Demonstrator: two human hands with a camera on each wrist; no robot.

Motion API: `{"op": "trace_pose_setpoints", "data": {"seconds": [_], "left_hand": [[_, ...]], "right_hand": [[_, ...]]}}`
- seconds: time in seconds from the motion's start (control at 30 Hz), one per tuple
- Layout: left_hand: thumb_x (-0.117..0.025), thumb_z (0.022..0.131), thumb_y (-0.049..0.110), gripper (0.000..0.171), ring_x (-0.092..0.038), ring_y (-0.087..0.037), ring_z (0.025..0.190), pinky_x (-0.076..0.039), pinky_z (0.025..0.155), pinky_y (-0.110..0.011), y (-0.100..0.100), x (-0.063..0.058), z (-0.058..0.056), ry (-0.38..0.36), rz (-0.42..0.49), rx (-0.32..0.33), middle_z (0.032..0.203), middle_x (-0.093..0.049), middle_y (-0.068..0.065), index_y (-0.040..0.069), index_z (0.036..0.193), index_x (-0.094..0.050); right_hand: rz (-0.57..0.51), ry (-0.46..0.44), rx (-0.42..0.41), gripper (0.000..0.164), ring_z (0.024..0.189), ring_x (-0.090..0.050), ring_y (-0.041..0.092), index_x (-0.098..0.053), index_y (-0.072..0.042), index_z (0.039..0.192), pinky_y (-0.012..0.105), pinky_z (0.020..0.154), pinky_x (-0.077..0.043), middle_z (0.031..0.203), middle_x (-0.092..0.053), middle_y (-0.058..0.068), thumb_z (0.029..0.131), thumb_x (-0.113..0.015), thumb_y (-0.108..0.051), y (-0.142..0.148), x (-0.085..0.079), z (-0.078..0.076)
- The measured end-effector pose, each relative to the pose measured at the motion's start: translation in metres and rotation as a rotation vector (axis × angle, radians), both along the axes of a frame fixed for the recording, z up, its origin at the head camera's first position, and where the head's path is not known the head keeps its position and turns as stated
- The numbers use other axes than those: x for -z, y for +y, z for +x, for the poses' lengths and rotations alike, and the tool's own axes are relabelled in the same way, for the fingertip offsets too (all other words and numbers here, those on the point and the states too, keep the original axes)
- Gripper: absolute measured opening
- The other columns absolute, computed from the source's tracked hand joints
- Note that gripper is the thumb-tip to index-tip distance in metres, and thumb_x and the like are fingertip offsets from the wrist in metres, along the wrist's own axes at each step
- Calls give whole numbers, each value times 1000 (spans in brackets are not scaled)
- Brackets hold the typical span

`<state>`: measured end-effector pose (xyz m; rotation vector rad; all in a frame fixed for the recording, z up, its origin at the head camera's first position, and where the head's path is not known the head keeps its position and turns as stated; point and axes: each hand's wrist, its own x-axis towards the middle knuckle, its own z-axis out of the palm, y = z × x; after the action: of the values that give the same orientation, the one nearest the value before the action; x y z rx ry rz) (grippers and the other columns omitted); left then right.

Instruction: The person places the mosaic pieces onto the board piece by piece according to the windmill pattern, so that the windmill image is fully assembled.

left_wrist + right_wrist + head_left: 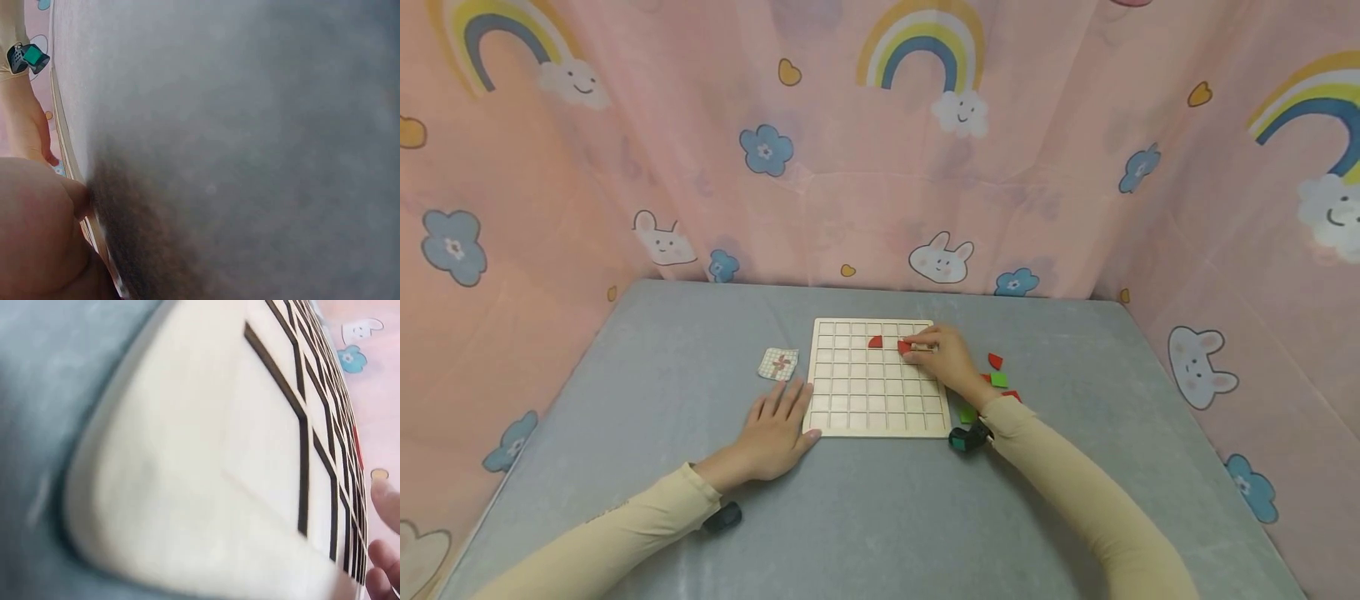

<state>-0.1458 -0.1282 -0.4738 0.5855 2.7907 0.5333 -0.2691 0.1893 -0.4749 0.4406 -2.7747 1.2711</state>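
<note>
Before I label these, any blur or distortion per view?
Head: fairly even light, board legible; left wrist: tabletop soft, dark patch beside the left hand, likely shadow; right wrist: near board corner blurred, grid lines crisper, edges bowed, likely lens distortion.

From my remote station I see a grey bench (880, 521) with a faintly mottled top, its far edge running straight across. Near its middle lies a square pale wooden grid board (880, 402), flat, with rounded corners and dark-lined cells. Just beside the board's left edge I find a small pattern card (771, 365), printed with a grid and a reddish pinwheel shape. To the board's right, loose pieces lie on the bench: a red quarter-circle tile (995, 362), a green square tile (998, 380) nearer me, and more red and green ones, some partly hidden.
</note>
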Motion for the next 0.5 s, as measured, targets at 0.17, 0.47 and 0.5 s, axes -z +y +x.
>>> {"op": "trace_pose_setpoints", "data": {"seconds": [0.17, 0.47, 0.5], "left_hand": [[-45, 114, 34, 73, -2, -52, 161, -8, 123, -71, 0, 0, 0, -2, -1, 0, 175, -8, -28, -6, 167, -14], [-45, 114, 35, 74, -2, -54, 160, -8, 122, -73, -1, 7, -2, 16, 24, 12, 174, -8, -30, -7, 166, -14], [-43, 114, 36, 74, -2, -53, 160, -8, 122, -73, -1, 8, -2, 19, 19, 14, 175, -8, -29, -7, 167, -13]], "right_hand": [[4, 8, -11, 34, 109, -59, 37, -80, -2, 120, 48, 93, -47, 120, -67, 21, 90, -86, -16, -6, -1, -2], [-28, 0, -69, 33, 114, -58, 36, -80, -2, 120, 50, 98, -48, 116, -67, 18, 90, -86, -15, -19, -3, 0], [-32, 7, -77, 32, 113, -58, 36, -81, -2, 119, 50, 97, -48, 115, -67, 18, 90, -86, -15, -20, -3, 1]]}}
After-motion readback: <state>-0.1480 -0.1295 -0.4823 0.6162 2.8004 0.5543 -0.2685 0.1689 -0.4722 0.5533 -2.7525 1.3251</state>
